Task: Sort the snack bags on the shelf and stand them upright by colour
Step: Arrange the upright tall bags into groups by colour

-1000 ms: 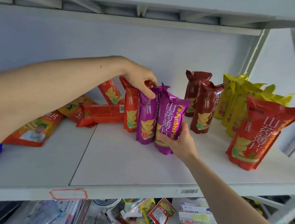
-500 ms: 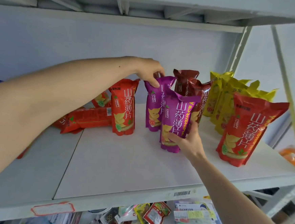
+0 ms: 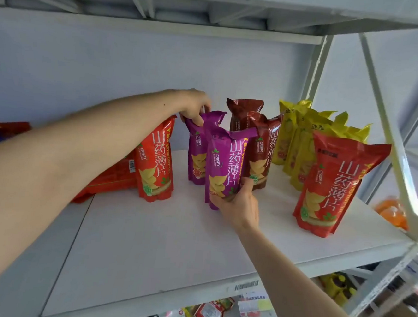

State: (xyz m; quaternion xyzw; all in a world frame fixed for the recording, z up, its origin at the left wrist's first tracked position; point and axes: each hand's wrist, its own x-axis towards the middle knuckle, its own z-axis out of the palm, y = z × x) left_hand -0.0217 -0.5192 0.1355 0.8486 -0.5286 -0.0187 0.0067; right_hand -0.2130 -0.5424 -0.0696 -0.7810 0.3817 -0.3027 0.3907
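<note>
Both purple bags (image 3: 223,167) nudged nearer brown bags (image 3: 261,147)

Two purple snack bags stand upright near the middle of the white shelf (image 3: 171,243). The front purple bag (image 3: 223,167) is gripped low on its right edge by the right hand (image 3: 239,205); the rear purple bag (image 3: 198,147), just behind and to its left, is pinched at its crimped top by the left hand (image 3: 194,106). Left of them an orange-red bag (image 3: 156,161) stands upright, with more orange-red bags (image 3: 111,178) lying flat behind it. Two brown bags (image 3: 257,139) stand just behind the purple pair, touching it. Farther right a cluster of yellow bags (image 3: 301,145) stands upright, and in front of it another orange-red bag (image 3: 331,185) stands alone.
</note>
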